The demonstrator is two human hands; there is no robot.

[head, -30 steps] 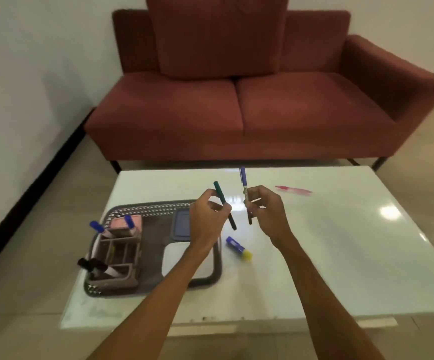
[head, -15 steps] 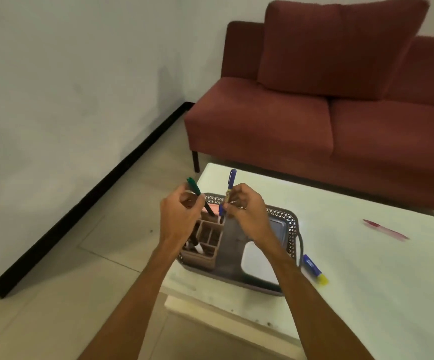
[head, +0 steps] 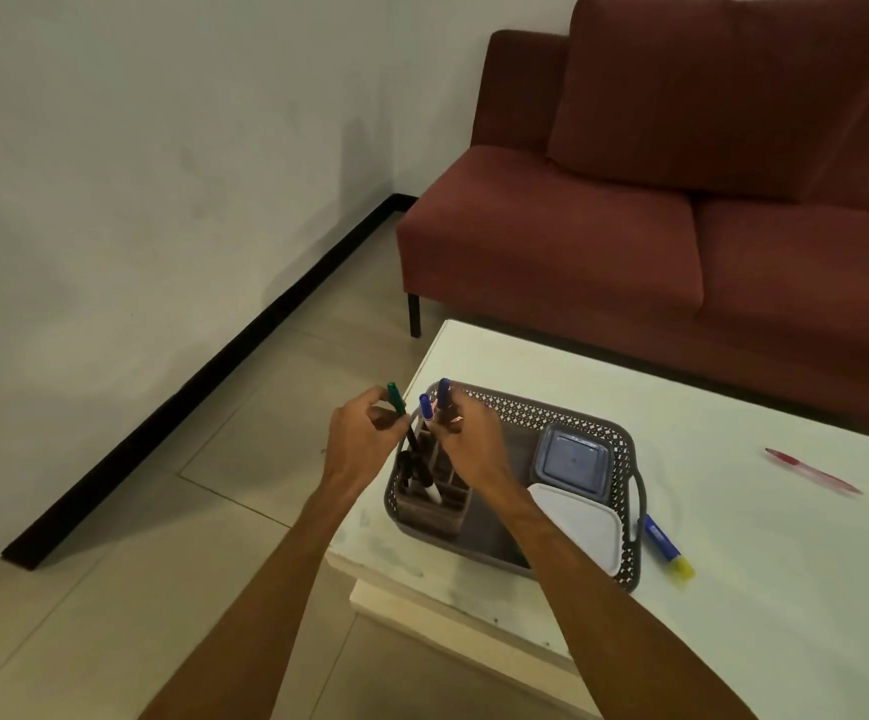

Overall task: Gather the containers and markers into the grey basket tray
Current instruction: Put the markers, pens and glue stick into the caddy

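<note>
Two markers hovering over grey basket tray (head: 552,410), my left grip (head: 365,439) pinching green marker (head: 397,400), my right grip (head: 469,441) pinching blue marker (head: 444,391)

both hands, a second ago raised over the middle of the table (head: 733,589) to the right of the grey basket tray (head: 625,491), now hover over the compartment organiser (head: 430,509) at the tray's left end. the left hand (head: 365,439) has carried its green marker (head: 396,398) across and lowered it, so the barrel slants down towards the organiser's compartments. the right hand (head: 466,441) has brought its blue marker (head: 444,392), tilted half a second ago, nearly upright, cap up, lower end hidden behind the fingers. the head camera has swung left, pushing the sofa (head: 578,241) to the right
</note>
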